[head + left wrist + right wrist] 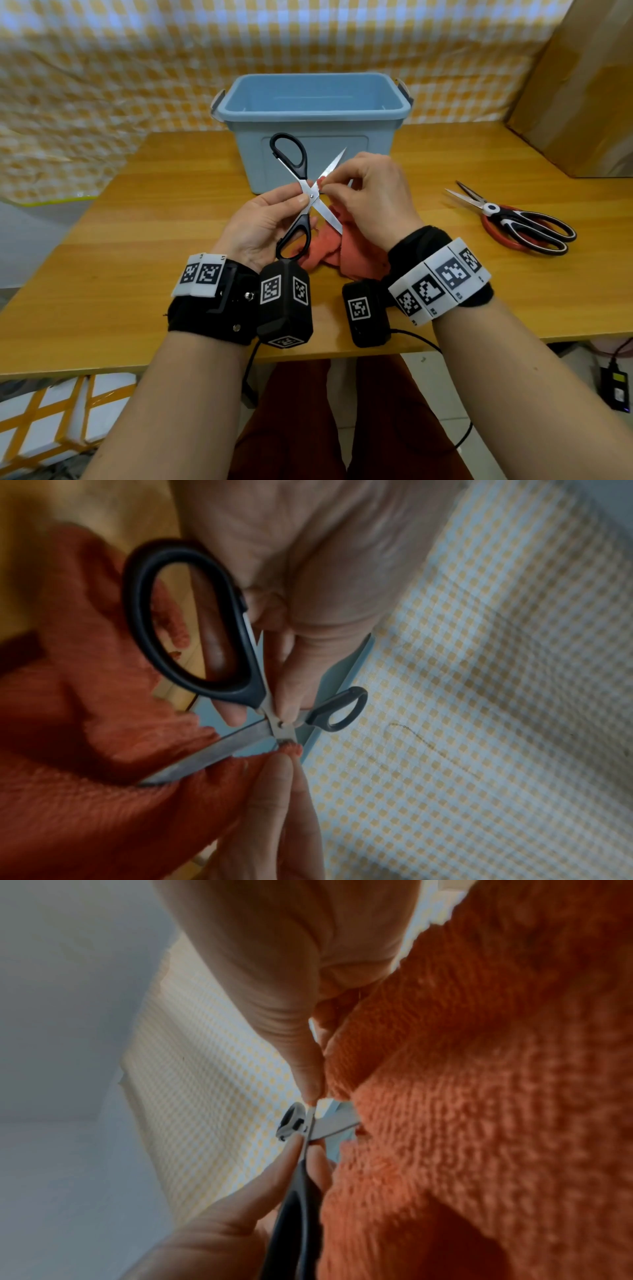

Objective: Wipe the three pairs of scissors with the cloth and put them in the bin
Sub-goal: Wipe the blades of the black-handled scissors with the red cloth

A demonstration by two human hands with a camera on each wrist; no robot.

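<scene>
Black-handled scissors (297,161) are spread into an X above the table, in front of the blue bin (315,116). My left hand (303,200) pinches them at the pivot, with the lower handle loop against my palm. My right hand (327,185) pinches the orange cloth (356,253) around one blade just beside the pivot; the rest of the cloth hangs down onto the table. In the left wrist view the cloth (85,777) lies under the bare blade (212,750). The right wrist view shows the cloth (479,1096) covering most of the blade (335,1123).
More scissors (520,226), red-handled and black-and-white-handled, lie together on the wooden table (137,257) at the right. A tall cardboard box (582,85) stands at the back right. A yellow checked sheet hangs behind the bin. I see nothing inside the bin.
</scene>
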